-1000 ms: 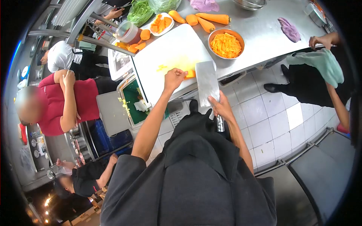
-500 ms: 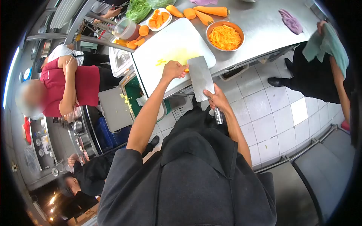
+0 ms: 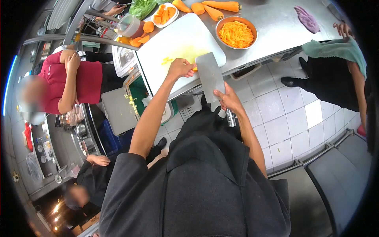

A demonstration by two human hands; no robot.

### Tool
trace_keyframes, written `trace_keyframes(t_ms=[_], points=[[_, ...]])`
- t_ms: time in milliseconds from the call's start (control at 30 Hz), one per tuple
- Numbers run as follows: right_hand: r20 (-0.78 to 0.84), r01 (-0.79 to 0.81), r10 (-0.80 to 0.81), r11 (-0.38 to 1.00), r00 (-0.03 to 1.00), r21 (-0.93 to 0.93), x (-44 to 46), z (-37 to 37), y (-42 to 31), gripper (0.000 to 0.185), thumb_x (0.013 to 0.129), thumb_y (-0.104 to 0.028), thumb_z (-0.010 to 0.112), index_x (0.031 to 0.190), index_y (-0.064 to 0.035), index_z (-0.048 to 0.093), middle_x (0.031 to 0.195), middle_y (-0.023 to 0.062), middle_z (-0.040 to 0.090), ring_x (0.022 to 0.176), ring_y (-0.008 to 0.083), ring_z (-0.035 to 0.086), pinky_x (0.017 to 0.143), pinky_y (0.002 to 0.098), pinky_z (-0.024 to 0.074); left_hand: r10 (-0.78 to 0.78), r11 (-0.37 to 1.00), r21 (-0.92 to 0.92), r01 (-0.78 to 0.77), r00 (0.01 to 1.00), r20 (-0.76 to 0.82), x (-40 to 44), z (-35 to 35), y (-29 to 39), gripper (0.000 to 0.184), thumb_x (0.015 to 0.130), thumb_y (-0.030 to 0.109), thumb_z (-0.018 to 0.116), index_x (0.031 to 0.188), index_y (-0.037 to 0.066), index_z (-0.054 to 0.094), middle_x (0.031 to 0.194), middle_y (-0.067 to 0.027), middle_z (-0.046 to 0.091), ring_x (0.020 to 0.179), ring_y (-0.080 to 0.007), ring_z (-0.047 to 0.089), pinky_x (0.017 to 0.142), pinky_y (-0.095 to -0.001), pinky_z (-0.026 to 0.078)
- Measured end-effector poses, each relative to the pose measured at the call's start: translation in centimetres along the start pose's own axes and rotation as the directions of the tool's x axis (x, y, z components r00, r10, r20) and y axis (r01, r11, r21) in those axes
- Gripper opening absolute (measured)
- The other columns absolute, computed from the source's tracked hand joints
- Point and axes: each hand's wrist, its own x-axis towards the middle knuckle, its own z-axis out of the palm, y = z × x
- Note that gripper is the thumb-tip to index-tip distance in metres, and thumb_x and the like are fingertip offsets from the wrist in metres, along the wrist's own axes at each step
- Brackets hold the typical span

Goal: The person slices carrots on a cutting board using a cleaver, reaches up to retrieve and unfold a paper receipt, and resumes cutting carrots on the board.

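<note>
My right hand grips a cleaver near the handle end, with thumb and finger against its broad blade. Curled fingers of my left hand hold a small carrot piece, mostly hidden by the fingers, close beside the blade. Both are over the near edge of a white cutting board. Small yellow-orange bits lie on the board beyond my left hand. A steel bowl of carrot shreds stands to the right of the board.
Whole carrots and a dish of carrot chunks sit behind the board. A green bin is below its left side. A purple cloth lies on the steel counter. Other people stand left and right.
My hands and the cleaver keep nearly the same place over the board. At the right, another person's green cloth has swung lower and spread out. A person at lower left has moved a hand.
</note>
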Motion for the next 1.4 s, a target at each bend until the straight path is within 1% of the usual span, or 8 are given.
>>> trace_keyframes(t_ms=[233,533,800,900,1033,1100,1333,1400], points=[[-0.011,-0.001,0.0,0.999,1.0,-0.055,0.1,0.2,-0.3,0.045,0.098,-0.011,0.058,0.138,-0.0074,0.04,0.065,0.0043,0.053,0.037,0.0099,0.039,0.035,0.0295,0.0335,0.001,1.0,-0.005,-0.001,0.999,0.035,-0.1,-0.2,-0.1,0.033,0.089,0.029,0.075,0.088,-0.002,0.064,0.077,-0.0133,0.072,0.066,-0.0161,0.071,0.06,-0.0263,0.058],[-0.077,0.05,-0.065,0.981,0.995,-0.189,-0.5,1.2,-1.0,0.033,0.096,-0.012,0.057,0.126,-0.0026,0.046,0.073,0.0093,0.057,0.039,0.0127,0.044,0.036,0.0316,0.0343,0.004,1.0,0.023,-0.004,1.0,0.017,-0.5,0.2,0.2,0.031,0.09,0.027,0.073,0.085,-0.001,0.063,0.078,-0.0142,0.072,0.066,-0.016,0.071,0.061,-0.0268,0.059],[-0.162,0.096,-0.162,0.929,0.973,-0.356,-0.1,2.3,-1.2,0.034,0.094,-0.015,0.06,0.123,-0.0006,0.047,0.069,0.0128,0.06,0.043,0.0191,0.054,0.042,0.0364,0.0425,-0.012,0.999,0.031,0.012,1.0,-0.007,-0.7,0.4,0.6,0.029,0.09,0.026,0.073,0.085,-0.001,0.063,0.077,-0.0141,0.071,0.066,-0.0173,0.071,0.06,-0.0269,0.059],[-0.14,0.119,-0.171,0.941,0.975,-0.316,0.6,2.2,-0.7,0.036,0.095,-0.011,0.059,0.128,-0.0017,0.047,0.067,0.0076,0.055,0.038,0.012,0.044,0.036,0.0321,0.035,0.01,1.0,0.028,-0.01,1.0,0.0,-0.2,0.3,0.1,0.029,0.09,0.025,0.074,0.085,-0.001,0.063,0.076,-0.0138,0.071,0.066,-0.0171,0.071,0.06,-0.0269,0.059],[-0.173,0.128,-0.199,0.928,0.965,-0.351,1.0,2.4,-0.6,0.034,0.095,-0.011,0.059,0.126,-0.0014,0.048,0.067,0.0085,0.056,0.039,0.0124,0.046,0.037,0.0331,0.036,0.018,0.999,0.048,-0.018,1.0,-0.011,-0.1,0.4,0.1,0.029,0.089,0.026,0.074,0.085,-0.001,0.063,0.076,-0.0138,0.071,0.066,-0.0172,0.071,0.06,-0.0271,0.059],[-0.147,0.143,-0.206,0.924,0.967,-0.354,0.8,2.2,-0.6,0.037,0.092,-0.015,0.06,0.124,0.0014,0.049,0.073,0.0174,0.064,0.045,0.0221,0.057,0.046,0.0385,0.0447,0.031,0.998,0.056,-0.031,1.0,-0.001,-0.1,0.4,0.0,0.03,0.089,0.027,0.074,0.085,-0.001,0.063,0.076,-0.0138,0.071,0.066,-0.0171,0.071,0.061,-0.0272,0.059],[-0.176,0.121,-0.182,0.944,0.968,-0.308,-0.2,2.8,-0.9,0.037,0.092,-0.013,0.06,0.124,0.0009,0.049,0.074,0.0165,0.064,0.045,0.0208,0.057,0.044,0.0377,0.0435,0.042,0.996,0.082,-0.041,0.999,-0.02,-0.1,0.6,0.1,0.032,0.09,0.027,0.074,0.082,-0.002,0.064,0.075,-0.0137,0.071,0.065,-0.0165,0.071,0.061,-0.0267,0.06],[-0.181,0.173,-0.232,0.941,0.956,-0.29,0.4,2.8,-0.1,0.035,0.094,-0.012,0.06,0.126,-0.0017,0.05,0.067,0.0082,0.056,0.041,0.0127,0.049,0.038,0.0322,0.0384,0.064,0.995,0.073,-0.065,0.998,0.015,0.0,0.4,0.0,0.031,0.09,0.027,0.073,0.082,-0.002,0.064,0.075,-0.0136,0.071,0.065,-0.0162,0.071,0.06,-0.0267,0.06]])
